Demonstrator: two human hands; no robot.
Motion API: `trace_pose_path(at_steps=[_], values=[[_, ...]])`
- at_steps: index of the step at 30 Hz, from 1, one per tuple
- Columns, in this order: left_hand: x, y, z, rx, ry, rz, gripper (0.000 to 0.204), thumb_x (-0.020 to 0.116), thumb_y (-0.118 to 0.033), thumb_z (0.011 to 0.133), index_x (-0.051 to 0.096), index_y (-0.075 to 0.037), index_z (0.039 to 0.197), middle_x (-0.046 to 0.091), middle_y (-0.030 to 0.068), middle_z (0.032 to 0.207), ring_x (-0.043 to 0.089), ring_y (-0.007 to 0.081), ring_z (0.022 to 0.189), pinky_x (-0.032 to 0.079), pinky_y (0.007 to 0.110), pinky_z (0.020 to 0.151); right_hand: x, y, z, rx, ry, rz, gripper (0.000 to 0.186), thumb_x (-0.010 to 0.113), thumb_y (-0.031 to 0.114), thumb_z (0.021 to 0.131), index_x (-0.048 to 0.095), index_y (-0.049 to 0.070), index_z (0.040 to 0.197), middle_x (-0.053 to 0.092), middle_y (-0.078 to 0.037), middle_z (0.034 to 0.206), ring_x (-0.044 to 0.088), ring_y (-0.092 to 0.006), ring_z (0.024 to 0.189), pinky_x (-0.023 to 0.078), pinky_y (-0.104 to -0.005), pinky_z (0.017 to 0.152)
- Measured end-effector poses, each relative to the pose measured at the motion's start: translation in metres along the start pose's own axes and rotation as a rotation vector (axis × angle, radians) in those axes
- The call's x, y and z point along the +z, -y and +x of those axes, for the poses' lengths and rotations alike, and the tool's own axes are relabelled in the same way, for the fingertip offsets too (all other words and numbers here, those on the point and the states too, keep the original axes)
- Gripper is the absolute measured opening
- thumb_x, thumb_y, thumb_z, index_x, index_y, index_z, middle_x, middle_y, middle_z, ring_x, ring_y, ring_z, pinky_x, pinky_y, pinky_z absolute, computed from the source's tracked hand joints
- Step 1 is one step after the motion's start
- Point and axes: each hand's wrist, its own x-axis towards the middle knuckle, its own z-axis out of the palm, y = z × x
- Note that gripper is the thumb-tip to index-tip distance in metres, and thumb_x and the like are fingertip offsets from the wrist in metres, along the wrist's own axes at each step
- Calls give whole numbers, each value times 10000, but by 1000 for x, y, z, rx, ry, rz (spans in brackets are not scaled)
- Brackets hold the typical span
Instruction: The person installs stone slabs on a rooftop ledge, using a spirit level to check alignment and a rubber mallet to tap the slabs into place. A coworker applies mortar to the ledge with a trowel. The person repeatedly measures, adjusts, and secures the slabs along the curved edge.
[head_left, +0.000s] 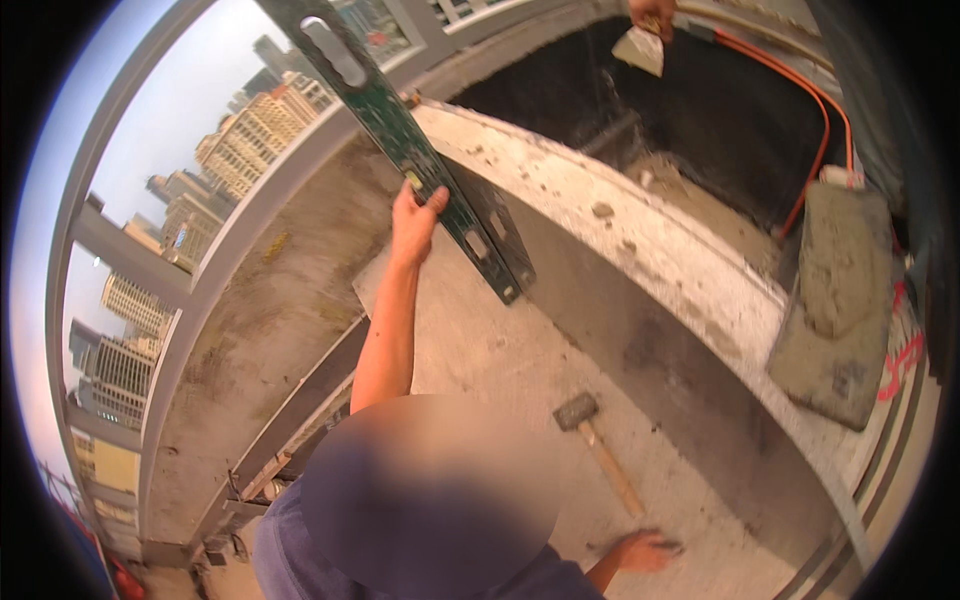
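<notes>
Head-worn fisheye (single view); steeply downward

Own body: one bare hand (pixel 651 10) shows at the 12 o'clock rim, mostly cut off by the frame edge. Fingers uncovered; wrist and sleeve out of frame.

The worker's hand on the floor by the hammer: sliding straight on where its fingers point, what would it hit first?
The co-worker's hand points right, missing the hammer above it. The floor looks free up to the curved wall, probably; depth is unclear.
</notes>
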Motion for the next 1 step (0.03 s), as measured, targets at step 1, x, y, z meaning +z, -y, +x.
trace_pose_path(at_steps=[1], values=[[1,7,-2,4,-41,136,471,791,-129,1016,609,-24,1438,736,63,1249,681,168,1080,562,342,958,23,37,6,-55,-74,69,710,552,501,1085,469,38,1617,481,-133,1662,535,-373,1417,404,-528,1186]])
